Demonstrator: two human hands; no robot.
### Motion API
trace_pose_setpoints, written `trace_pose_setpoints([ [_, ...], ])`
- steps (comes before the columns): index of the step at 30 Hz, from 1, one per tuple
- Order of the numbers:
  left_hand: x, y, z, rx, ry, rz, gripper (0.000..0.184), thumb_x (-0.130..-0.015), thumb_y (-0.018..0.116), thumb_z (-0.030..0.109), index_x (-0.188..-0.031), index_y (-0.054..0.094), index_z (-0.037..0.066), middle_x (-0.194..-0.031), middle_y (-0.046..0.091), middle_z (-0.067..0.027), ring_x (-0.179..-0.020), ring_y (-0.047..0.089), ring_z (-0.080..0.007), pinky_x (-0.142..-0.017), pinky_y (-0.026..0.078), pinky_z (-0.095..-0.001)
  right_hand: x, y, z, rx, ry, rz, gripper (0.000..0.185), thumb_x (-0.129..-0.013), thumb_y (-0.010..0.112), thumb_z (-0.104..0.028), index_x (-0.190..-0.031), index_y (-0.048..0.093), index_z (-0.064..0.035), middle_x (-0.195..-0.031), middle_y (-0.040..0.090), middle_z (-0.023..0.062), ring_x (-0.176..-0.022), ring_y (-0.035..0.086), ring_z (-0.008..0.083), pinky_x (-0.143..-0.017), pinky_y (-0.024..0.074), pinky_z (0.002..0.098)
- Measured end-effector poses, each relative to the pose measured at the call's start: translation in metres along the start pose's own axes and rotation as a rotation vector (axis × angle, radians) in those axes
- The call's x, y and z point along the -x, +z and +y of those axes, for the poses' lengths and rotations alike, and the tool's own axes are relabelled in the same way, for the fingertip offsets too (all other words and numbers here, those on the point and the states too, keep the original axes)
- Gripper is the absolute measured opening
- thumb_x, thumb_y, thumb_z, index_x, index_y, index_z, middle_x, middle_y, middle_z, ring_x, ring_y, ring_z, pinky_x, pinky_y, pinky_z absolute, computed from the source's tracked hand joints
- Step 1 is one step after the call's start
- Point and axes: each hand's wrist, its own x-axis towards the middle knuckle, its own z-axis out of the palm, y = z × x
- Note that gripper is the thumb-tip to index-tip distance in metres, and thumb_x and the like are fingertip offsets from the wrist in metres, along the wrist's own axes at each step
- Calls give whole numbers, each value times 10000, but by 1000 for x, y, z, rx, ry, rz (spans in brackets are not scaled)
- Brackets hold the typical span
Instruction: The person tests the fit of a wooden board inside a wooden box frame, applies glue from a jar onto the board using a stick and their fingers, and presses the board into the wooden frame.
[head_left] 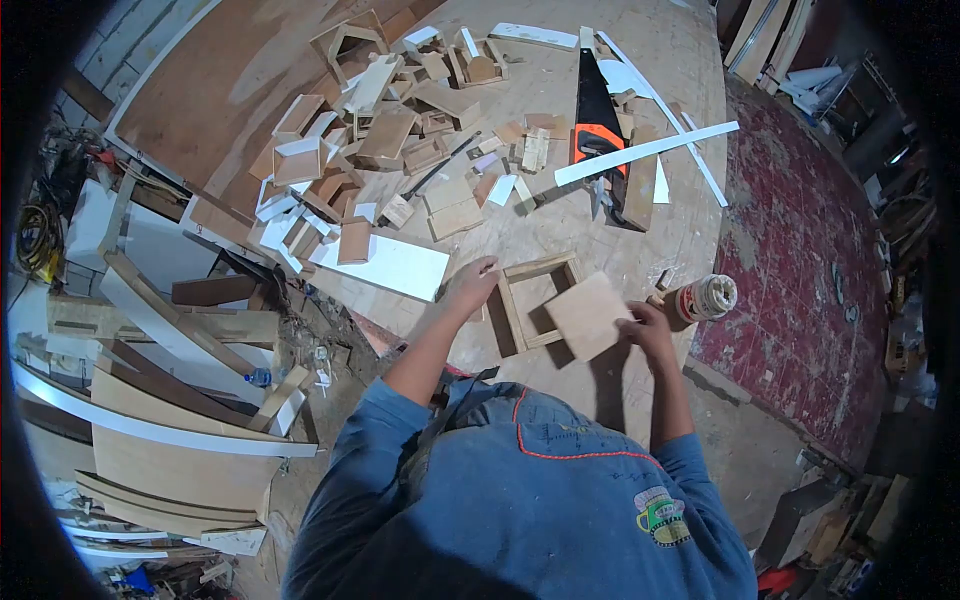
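My right hand (650, 328) pinches the right edge of a square light wooden panel (590, 316). The panel is tilted over the right part of a small open wooden frame (507, 310) and hides some of it. Just left of the frame is my left hand (478, 282), its fingers curled together near the frame's upper left corner. Whether anything small is between those fingers I cannot make out. A glue jar (708, 297), open at the top, lies or stands right of my right hand, with a brush handle (660, 299) beside it.
Wood offcuts and small boxes (385, 135) crowd the table's back left. A handsaw (598, 135) and white strips (650, 152) lie at the back right. One white board (390, 266) sits left of my left hand. Curved boards (170, 420) stand at the left.
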Motion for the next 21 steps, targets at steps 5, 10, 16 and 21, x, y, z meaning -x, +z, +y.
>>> trace_pose_setpoints([
  [5, 19, 2, 18, -248, 127, 66, 528, -779, 584, 312, -1238, 538, 54, -1175, 593, -173, -1085, 574, -285, -949, 428, -363, 3, -42, 43, -369, 72, 128, 282, -821, 577, -38, -1100, 613, -50, -902, 634, -6, -758, 572, 89, -661, 440, 228],
  [10, 32, 13, 36, -482, 240, 118, 605, -725, 659, 280, -1252, 513, 22, -1167, 585, -171, -1094, 562, -312, -963, 419, -355, 0, -38, 80, -344, -29, 341, 317, -803, 593, -18, -1120, 591, -3, -953, 638, 55, -806, 590, 158, -760, 461, 283],
  [16, 21, 19, 50, -622, 276, 37, 433, -706, 654, 264, -1114, 615, 125, -1015, 620, -156, -967, 600, -327, -853, 475, -421, 37, -5, 15, 722, -372, 584, 394, -732, 629, -43, -1124, 598, -64, -1061, 591, 122, -973, 559, 309, -861, 464, 388],
  [21, 18, 25, 52, -618, 251, 79, 339, -705, 620, 198, -1036, 650, 129, -953, 634, -164, -937, 602, -339, -823, 478, -429, 22, 30, 8, 496, -319, 143, 399, -742, 610, -67, -1141, 601, -56, -1136, 576, 129, -1043, 548, 295, -897, 453, 348],
])
